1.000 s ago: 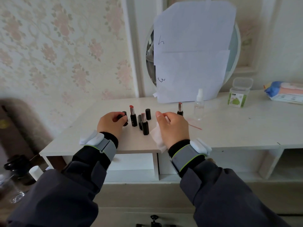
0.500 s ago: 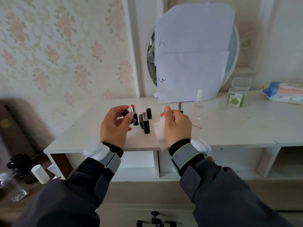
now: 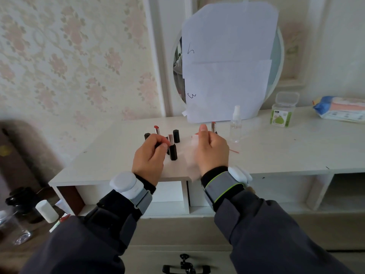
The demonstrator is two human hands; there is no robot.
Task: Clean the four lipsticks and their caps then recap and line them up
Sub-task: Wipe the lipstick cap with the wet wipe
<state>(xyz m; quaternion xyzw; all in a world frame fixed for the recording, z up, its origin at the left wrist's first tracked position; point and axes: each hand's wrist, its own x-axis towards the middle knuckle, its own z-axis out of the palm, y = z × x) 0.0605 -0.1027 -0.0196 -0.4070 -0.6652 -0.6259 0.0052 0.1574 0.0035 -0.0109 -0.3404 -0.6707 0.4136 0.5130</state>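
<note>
My left hand [image 3: 149, 157] grips a small black lipstick part [image 3: 147, 136]; my fingers hide most of it, so cap or tube cannot be told. My right hand [image 3: 212, 150] holds a white wipe [image 3: 192, 155] that hangs down from it. The two hands are held close together above the white dresser top [image 3: 276, 151]. Behind the left hand stand an uncapped red-tipped lipstick [image 3: 157, 129], an uncapped lipstick in a black base [image 3: 172, 150] and a loose black cap [image 3: 176, 136]. Another uncapped lipstick [image 3: 213, 127] shows just behind my right hand.
A clear spray bottle [image 3: 236, 125] stands right of the lipsticks, with a thin red stick [image 3: 234, 150] lying near it. A cotton swab box [image 3: 282, 111] and a pack of wipes [image 3: 341, 108] sit further right. A paper-covered round mirror [image 3: 229, 62] leans at the back.
My left hand has lifted the black part off the dresser top. Both hands have risen, and the wipe now hangs free of the surface.
</note>
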